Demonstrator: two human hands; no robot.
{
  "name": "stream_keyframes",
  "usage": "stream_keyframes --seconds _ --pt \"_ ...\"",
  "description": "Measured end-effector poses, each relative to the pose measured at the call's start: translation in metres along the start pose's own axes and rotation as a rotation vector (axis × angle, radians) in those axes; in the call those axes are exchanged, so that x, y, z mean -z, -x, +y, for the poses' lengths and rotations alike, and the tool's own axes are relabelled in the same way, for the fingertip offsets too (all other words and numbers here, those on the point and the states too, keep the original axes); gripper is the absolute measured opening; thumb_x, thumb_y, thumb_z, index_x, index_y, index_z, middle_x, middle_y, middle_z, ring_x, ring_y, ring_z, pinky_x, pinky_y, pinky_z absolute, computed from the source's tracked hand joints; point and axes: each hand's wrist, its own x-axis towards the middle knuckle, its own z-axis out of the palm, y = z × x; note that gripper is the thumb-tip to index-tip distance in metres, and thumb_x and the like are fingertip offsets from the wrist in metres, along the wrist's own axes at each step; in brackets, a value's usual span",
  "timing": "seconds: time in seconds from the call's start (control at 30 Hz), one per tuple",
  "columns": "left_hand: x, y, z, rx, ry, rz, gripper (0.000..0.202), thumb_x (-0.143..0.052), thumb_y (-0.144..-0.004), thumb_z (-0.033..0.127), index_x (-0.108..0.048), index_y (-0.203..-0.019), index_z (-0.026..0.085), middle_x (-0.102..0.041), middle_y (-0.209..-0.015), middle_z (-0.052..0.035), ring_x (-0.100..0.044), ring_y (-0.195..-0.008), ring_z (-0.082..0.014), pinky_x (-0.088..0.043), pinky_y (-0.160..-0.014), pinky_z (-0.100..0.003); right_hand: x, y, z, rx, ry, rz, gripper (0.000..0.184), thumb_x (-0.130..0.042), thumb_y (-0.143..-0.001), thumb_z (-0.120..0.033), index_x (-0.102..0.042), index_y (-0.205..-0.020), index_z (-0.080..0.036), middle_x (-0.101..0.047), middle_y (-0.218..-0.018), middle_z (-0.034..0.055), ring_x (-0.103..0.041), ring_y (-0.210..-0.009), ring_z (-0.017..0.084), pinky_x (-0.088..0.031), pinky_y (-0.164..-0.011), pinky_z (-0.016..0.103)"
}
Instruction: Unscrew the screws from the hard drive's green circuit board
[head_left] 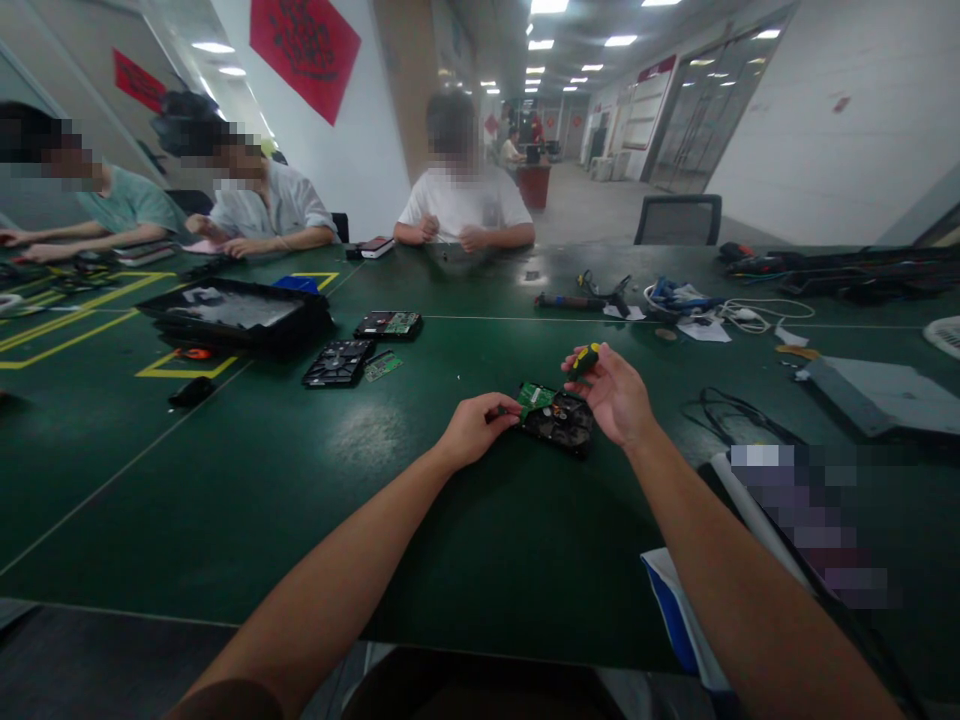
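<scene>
A black hard drive (561,424) lies on the green table (300,480) in front of me. A green circuit board (535,396) is lifted at the drive's left edge. My left hand (474,428) pinches that board between closed fingers. My right hand (613,390) is closed around a screwdriver with a yellow and black handle (583,358), held just above the drive's right side.
A second hard drive (337,362), loose circuit boards (390,324) and a black tray (238,316) lie to the left. Tools and cables (675,300) sit at the far right. Three people sit across the table. An empty chair (679,220) stands behind.
</scene>
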Motion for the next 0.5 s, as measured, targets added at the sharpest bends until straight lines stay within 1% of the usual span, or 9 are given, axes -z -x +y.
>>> stream_keyframes --seconds 0.1,0.2,0.27,0.4,0.5 --pt "0.0015 -0.0013 -0.0032 0.013 0.035 -0.009 0.018 -0.067 -0.094 0.031 -0.073 -0.109 0.022 -0.072 -0.086 -0.0011 -0.061 -0.065 -0.0126 -0.050 -0.061 -0.025 -0.0002 0.0001 0.0001 0.001 0.012 0.003 0.032 -0.069 -0.089 -0.056 -0.071 -0.100 -0.027 -0.074 -0.098 0.0035 -0.070 -0.096 0.020 -0.059 -0.071 0.030" --pt "0.0042 -0.0033 -0.0061 0.036 0.077 0.023 0.020 -0.061 -0.098 0.033 -0.072 -0.108 0.020 -0.072 -0.089 -0.0025 -0.061 -0.062 -0.0113 -0.050 -0.058 -0.024 -0.0002 0.0001 0.0002 0.001 0.007 0.006 0.033 -0.069 -0.089 -0.057 -0.071 -0.100 -0.026 -0.074 -0.098 0.0039 -0.070 -0.095 0.020 -0.058 -0.071 0.029" --pt "0.0052 -0.0041 -0.0073 0.052 0.094 0.038 0.020 -0.061 -0.098 0.034 -0.072 -0.106 0.019 -0.071 -0.089 -0.0025 -0.060 -0.060 -0.0108 -0.049 -0.056 -0.024 0.0000 0.0000 0.0002 0.004 -0.001 0.006 0.033 -0.069 -0.089 -0.056 -0.072 -0.101 -0.026 -0.074 -0.098 0.0040 -0.070 -0.095 0.019 -0.058 -0.071 0.029" --pt "0.0041 -0.0035 -0.0068 0.054 0.083 0.019 0.019 -0.063 -0.096 0.033 -0.072 -0.107 0.020 -0.069 -0.084 -0.0006 -0.061 -0.061 -0.0109 -0.049 -0.058 -0.024 0.0003 -0.0003 0.0001 0.000 -0.003 0.008 0.032 -0.068 -0.089 -0.055 -0.072 -0.100 -0.026 -0.074 -0.097 0.0038 -0.069 -0.095 0.019 -0.058 -0.071 0.029" --pt "0.0029 -0.0021 -0.0049 0.051 0.088 0.007 0.018 -0.065 -0.095 0.032 -0.071 -0.108 0.020 -0.070 -0.087 -0.0011 -0.062 -0.063 -0.0115 -0.051 -0.061 -0.025 0.0005 -0.0007 0.0003 -0.005 0.004 0.008 0.033 -0.069 -0.088 -0.057 -0.071 -0.100 -0.026 -0.074 -0.097 0.0035 -0.070 -0.095 0.020 -0.058 -0.071 0.029"
